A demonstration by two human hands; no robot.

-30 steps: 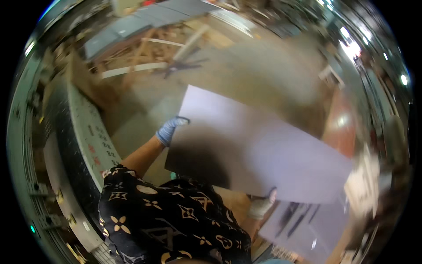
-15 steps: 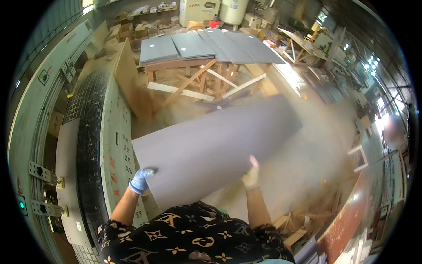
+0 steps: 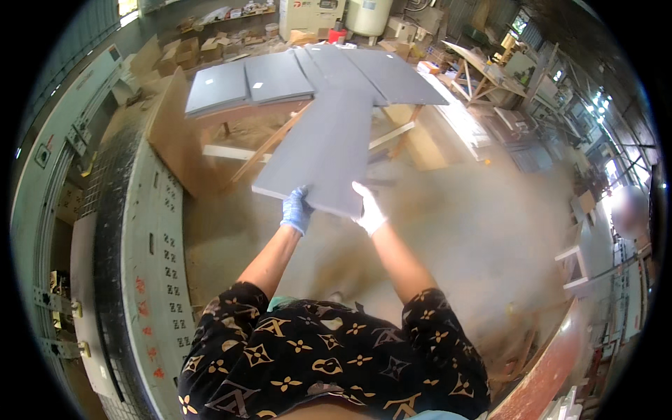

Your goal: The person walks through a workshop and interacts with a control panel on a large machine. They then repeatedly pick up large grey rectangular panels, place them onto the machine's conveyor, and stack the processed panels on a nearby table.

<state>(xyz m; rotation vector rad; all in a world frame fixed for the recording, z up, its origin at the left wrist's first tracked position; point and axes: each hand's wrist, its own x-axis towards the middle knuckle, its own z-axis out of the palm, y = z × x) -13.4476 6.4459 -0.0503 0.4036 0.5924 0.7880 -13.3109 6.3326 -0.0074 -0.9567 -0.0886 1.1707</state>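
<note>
A long grey panel (image 3: pixel 318 154) stretches away from me, its far end over the panels on the wooden trestle. My left hand (image 3: pixel 297 210), in a blue glove, grips the near edge; its thumb lies on top and the other fingers are hidden beneath. In a white glove, my right hand (image 3: pixel 369 208) holds the right side close to the near corner, thumb up along the edge. Several grey panels lie side by side on the trestle, among them one at the left (image 3: pixel 217 87) and one at the right (image 3: pixel 395 73).
A long machine with a black belt (image 3: pixel 112 231) and pale side wall (image 3: pixel 150 280) runs along my left. A brown board (image 3: pixel 168 133) stands at its far end. Boxes (image 3: pixel 187 52) and a white tank (image 3: pixel 367 17) are at the back. A reddish board (image 3: pixel 539 371) leans at lower right.
The panel has swung from lying crosswise to pointing away from me, and its far end has reached the trestle. Both hands have moved forward and closer together, still holding it.
</note>
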